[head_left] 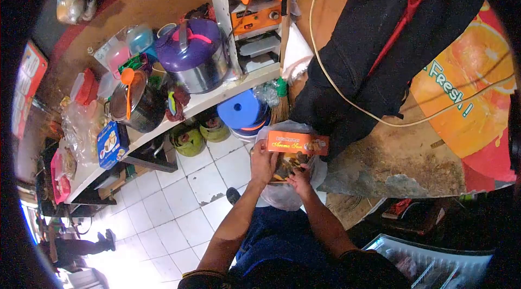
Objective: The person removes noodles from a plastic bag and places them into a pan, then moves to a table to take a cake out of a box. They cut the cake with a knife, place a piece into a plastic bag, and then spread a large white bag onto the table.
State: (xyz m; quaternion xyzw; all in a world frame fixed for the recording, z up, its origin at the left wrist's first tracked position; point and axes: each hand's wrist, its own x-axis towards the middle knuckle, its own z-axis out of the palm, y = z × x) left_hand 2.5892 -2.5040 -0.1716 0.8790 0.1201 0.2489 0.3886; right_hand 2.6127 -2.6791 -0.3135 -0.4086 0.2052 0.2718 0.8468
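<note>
Both bare hands at an orange cardboard box (298, 142), lid raised, held in front of the body. Left hand (263, 164) grasping the box by its left side; right hand (300, 179) at the lower right of the opening, fingers bent, cannot tell whether anything is pinched. Contents dark and yellowish, unclear. Pale plastic bag (285, 198) around and below the box.

Beyond: white tiled floor (173, 199); blue stool (236, 106); two green gas cylinders (188, 142) beneath the tabletop (225, 92). On it, a blue box (113, 145), a dark pot (142, 113) with an orange spoon (128, 94) across its top, a steel pot with purple lid (191, 53), an orange-fronted machine (258, 20). Dark cloth (369, 56) to the right, beside a "Fresh!" banner (472, 88).
</note>
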